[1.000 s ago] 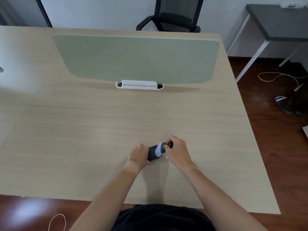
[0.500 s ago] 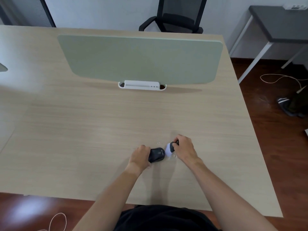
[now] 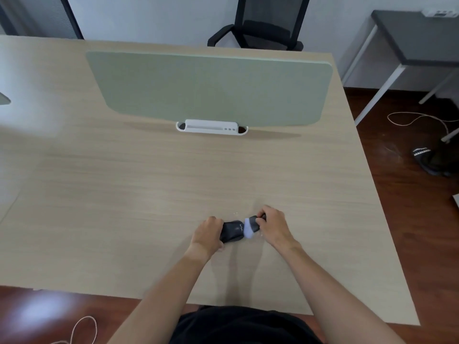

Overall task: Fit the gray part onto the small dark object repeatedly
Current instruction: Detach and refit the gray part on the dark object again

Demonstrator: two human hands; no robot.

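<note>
Low in the frame, just right of centre, your left hand (image 3: 208,235) curls round the back of the small dark rounded plastic object (image 3: 232,231), while your right hand (image 3: 272,225) pinches the gray, pale-ended part (image 3: 251,226), whose pale end touches the object's front. Both pieces look light, rigid and smooth, so they could slip. Grip the object by its flanks, the part by its dark rear end.
</note>
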